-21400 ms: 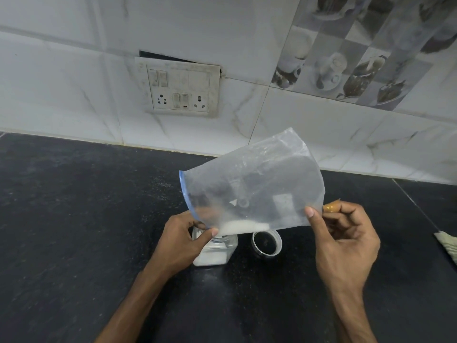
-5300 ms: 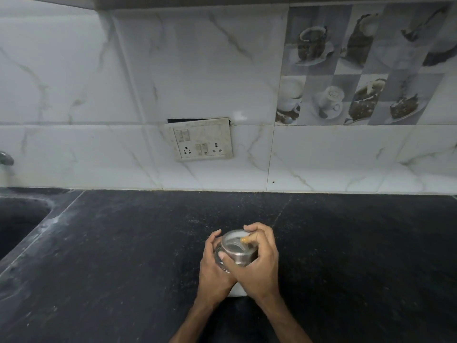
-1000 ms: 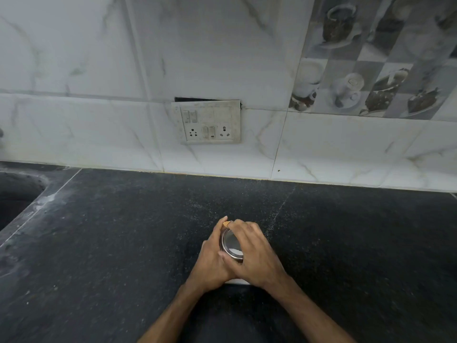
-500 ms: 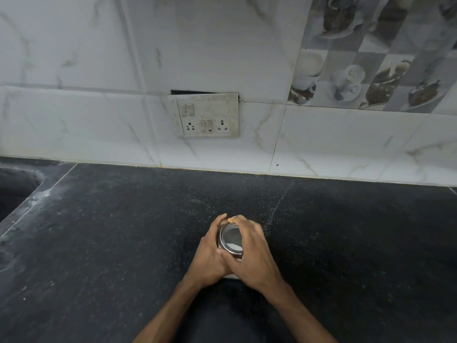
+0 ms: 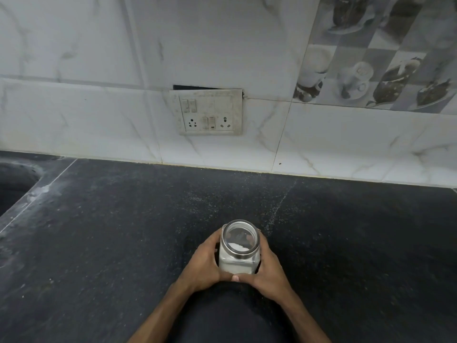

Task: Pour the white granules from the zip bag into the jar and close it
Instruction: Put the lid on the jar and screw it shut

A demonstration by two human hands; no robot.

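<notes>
A square clear jar [image 5: 237,264] holding white granules stands on the black counter [image 5: 99,243], low in the middle of the view. A round metal lid with a clear window [image 5: 240,240] sits on its mouth. My left hand [image 5: 206,264] wraps the jar's left side. My right hand [image 5: 268,269] wraps its right side, and the thumbs meet in front at the base. No zip bag is in view.
A tiled wall with a switch and socket plate [image 5: 210,112] rises behind the counter. A sink edge [image 5: 17,177] shows at the far left. Scattered white grains [image 5: 197,199] speckle the counter behind the jar.
My right hand has come off the lid and dropped to the jar's side, so the lid is uncovered. Both hands now cup the jar body.
</notes>
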